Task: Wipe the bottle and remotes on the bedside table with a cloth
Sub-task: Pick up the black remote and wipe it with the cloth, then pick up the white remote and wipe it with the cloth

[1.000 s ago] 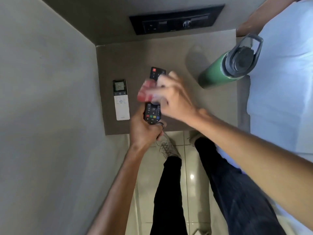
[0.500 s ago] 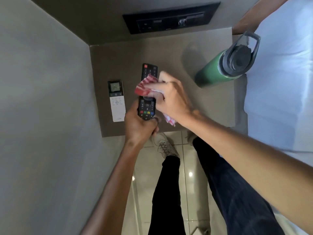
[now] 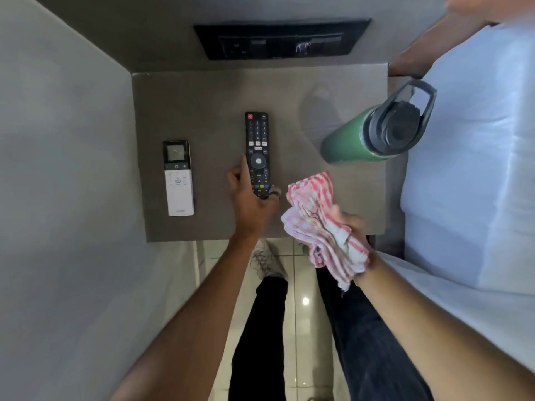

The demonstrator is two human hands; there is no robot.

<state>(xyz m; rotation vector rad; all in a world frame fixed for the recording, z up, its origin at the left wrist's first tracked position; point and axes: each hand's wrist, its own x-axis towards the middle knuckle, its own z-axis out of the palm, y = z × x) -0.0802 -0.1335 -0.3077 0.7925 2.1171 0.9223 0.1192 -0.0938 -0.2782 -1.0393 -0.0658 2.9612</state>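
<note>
A black TV remote (image 3: 257,146) lies buttons-up in the middle of the brown bedside table (image 3: 202,105). My left hand (image 3: 249,204) grips its near end. My right hand (image 3: 351,227) is off to the right of the remote, above the table's front edge, bunched around a red-and-white striped cloth (image 3: 315,215). A white remote with a small screen (image 3: 177,178) lies flat at the table's left. A green bottle with a grey handled lid (image 3: 373,131) stands at the right edge.
A grey wall (image 3: 58,169) closes the left side. A black switch panel (image 3: 280,39) sits on the back wall above the table. A bed with light blue sheets (image 3: 477,154) borders the right. My legs and a shoe (image 3: 267,261) stand on tiled floor below.
My right hand has lifted the cloth off the black remote and pulled back to the right and toward me. The whole remote face now shows; my left hand still holds its near end.
</note>
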